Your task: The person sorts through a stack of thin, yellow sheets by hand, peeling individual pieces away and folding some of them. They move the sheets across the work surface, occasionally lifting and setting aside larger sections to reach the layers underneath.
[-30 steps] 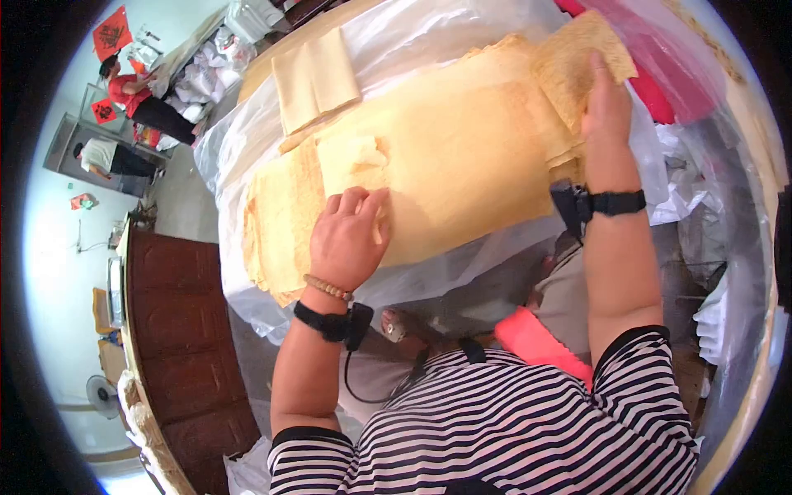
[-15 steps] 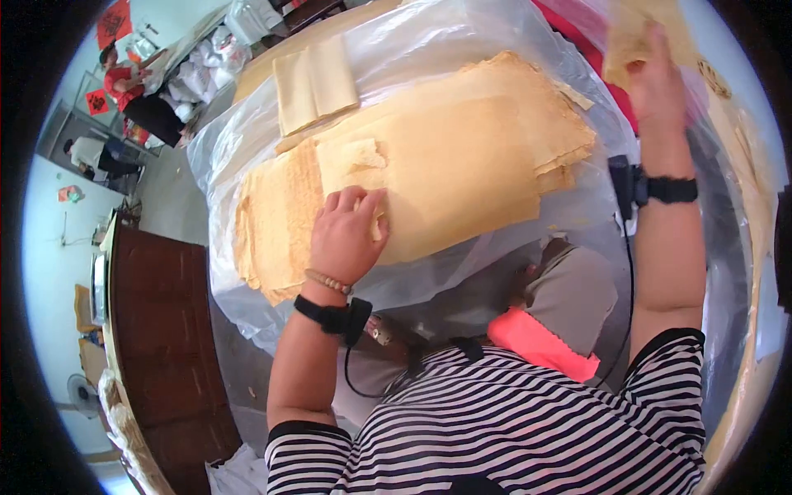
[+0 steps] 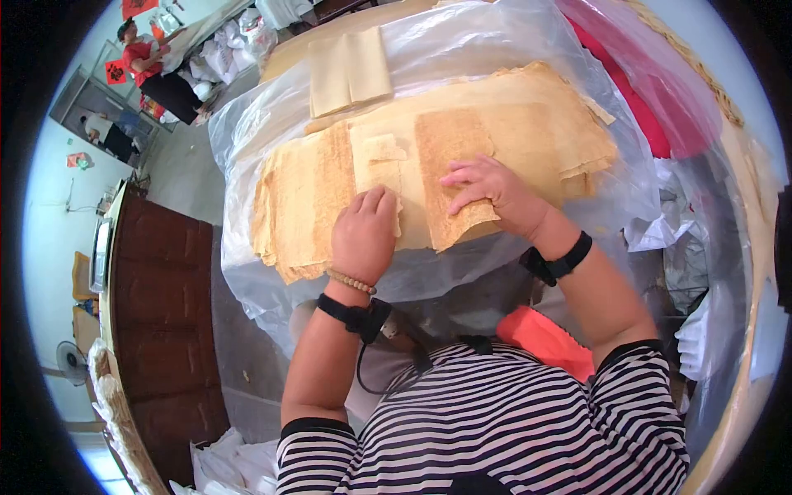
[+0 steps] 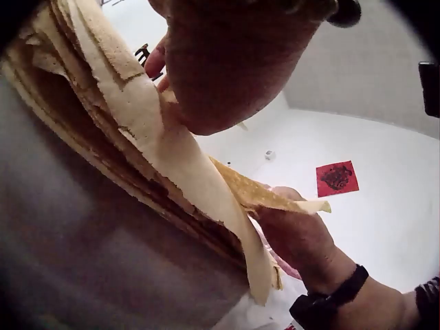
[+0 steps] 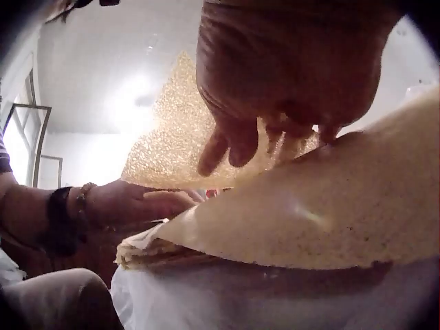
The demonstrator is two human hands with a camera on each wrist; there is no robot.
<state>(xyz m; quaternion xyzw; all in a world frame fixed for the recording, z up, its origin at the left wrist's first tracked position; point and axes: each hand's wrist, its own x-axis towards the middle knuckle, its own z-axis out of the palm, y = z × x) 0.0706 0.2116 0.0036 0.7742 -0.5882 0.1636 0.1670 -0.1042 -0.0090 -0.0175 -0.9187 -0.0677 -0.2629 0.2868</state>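
A stack of thin yellow-tan sheets (image 3: 528,132) lies on plastic film, edges ragged. My left hand (image 3: 364,235) rests on its near part, fingers bent downward, beside a small torn piece (image 3: 384,148). To its right, a rough browner sheet (image 3: 441,140) lies across the stack, its near corner raised. My right hand (image 3: 499,196) touches that sheet from above with fingers spread. In the right wrist view, the fingers (image 5: 237,141) of this hand point down against the textured sheet (image 5: 172,130). The left wrist view shows my left hand (image 4: 230,62) over the layered edges (image 4: 165,158).
A folded pale stack (image 3: 351,70) lies behind the sheets. Clear plastic film (image 3: 276,124) covers the surface around them, with pink-red material (image 3: 623,87) at the right. A dark wooden cabinet (image 3: 165,313) stands at the left. Two people are in the far left background.
My right hand has gone out to the far right and come back to the stack, where the browner sheet now lies. The left hand stays on the near part.
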